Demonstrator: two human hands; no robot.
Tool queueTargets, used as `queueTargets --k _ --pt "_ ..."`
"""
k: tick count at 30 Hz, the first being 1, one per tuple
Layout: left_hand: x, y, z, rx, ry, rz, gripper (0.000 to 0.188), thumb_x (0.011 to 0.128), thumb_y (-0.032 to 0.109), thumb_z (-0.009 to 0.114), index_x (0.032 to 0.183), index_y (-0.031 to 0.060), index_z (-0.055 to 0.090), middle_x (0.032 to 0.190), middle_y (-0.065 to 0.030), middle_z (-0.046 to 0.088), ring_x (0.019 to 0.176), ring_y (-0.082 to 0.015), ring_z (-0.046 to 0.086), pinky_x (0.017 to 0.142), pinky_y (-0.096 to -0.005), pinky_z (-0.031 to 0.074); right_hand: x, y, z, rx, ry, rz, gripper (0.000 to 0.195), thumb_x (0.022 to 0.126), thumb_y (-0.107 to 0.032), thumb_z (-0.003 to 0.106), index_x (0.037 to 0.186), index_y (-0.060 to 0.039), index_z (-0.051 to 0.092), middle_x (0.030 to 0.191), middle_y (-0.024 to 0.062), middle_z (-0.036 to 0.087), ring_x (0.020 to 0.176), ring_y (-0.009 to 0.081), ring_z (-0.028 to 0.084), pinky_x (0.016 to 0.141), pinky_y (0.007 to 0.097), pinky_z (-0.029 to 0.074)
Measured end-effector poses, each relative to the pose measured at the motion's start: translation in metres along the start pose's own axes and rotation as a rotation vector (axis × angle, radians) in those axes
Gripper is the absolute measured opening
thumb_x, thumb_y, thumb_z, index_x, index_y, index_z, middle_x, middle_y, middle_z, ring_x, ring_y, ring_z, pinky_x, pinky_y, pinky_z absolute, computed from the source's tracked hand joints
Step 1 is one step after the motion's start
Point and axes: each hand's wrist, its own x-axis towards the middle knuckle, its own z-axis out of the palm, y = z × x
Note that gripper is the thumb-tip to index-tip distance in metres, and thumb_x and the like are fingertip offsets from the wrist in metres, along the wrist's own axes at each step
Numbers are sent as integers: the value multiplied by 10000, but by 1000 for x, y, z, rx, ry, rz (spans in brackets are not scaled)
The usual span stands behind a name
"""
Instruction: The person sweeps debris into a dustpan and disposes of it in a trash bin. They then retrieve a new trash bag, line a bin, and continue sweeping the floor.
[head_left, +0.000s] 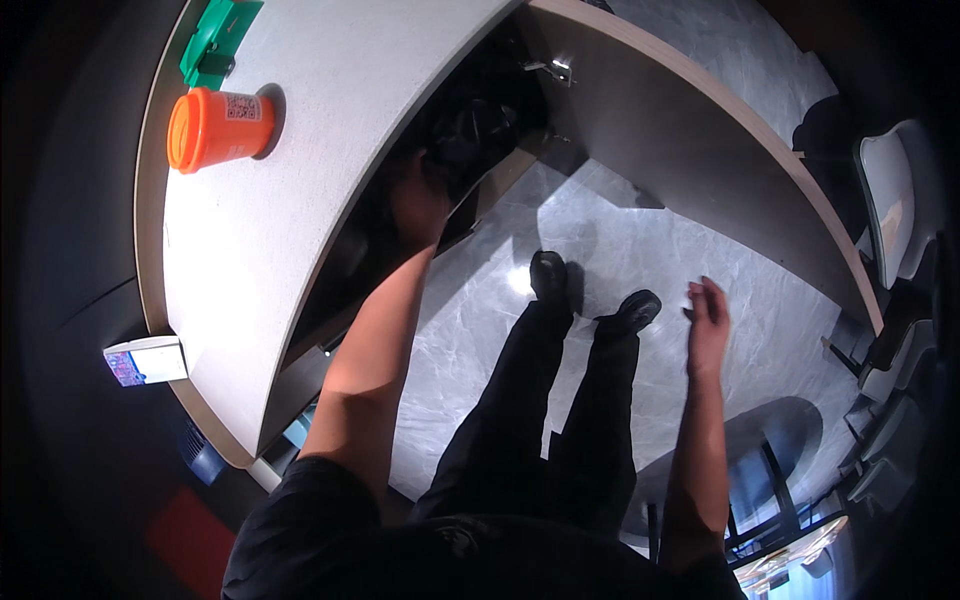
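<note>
My left hand (416, 199) reaches into the dark inside of a cabinet under a pale worktop (315, 90). Shadow hides most of its fingers, and I cannot tell whether it holds anything. Just beyond it is a black, shiny item (476, 127), possibly a plastic bag. The cabinet door (675, 127) stands swung out, with a metal hinge (559, 71) visible near its inner edge. My right hand (707, 322) hangs over the grey marbled floor (480, 360), its fingers loosely bent and apart with nothing in them.
On the worktop are an orange lidded cup (232, 127) bearing a printed code and a green object (214, 45). A small white box (150, 360) sits at the worktop's left edge. Chairs (889, 202) line the right side. A table (795, 551) is at lower right.
</note>
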Motion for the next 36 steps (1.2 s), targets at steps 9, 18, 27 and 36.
queueTargets --k 9,18,27,36 --pt "-8 -78 32 37 26 -54 398 918 230 482 1243 2 460 1220 -216 486 1169 -311 446 1009 -410 347 -47 -5 104 -101 -312 -57 241 892 -171 581 1079 -21 573 913 34 620 853 120 573 759 248 456" --pt "-5 -49 44 -49 22 83 410 923 267 480 1252 22 477 1198 -231 522 1143 -328 493 992 -390 375 -53 -31 164 -263 -440 -123 261 864 -181 578 1067 -19 593 938 131 651 851 232 629 770 306 482" --pt "-7 -70 55 -112 82 -150 353 929 197 466 1198 -20 534 1183 -236 554 1098 -341 543 913 -406 450 -41 -15 184 -315 -471 -140 277 856 -189 569 1077 -22 580 1010 144 634 875 270 629 773 337 486" --pt "-40 -107 5 -94 -22 -449 404 929 217 486 1240 -41 488 1259 -234 500 1155 -368 490 959 -412 406 -12 -60 299 -892 -706 -833 291 829 -122 518 1102 -53 589 1172 154 568 1083 282 547 898 400 444"
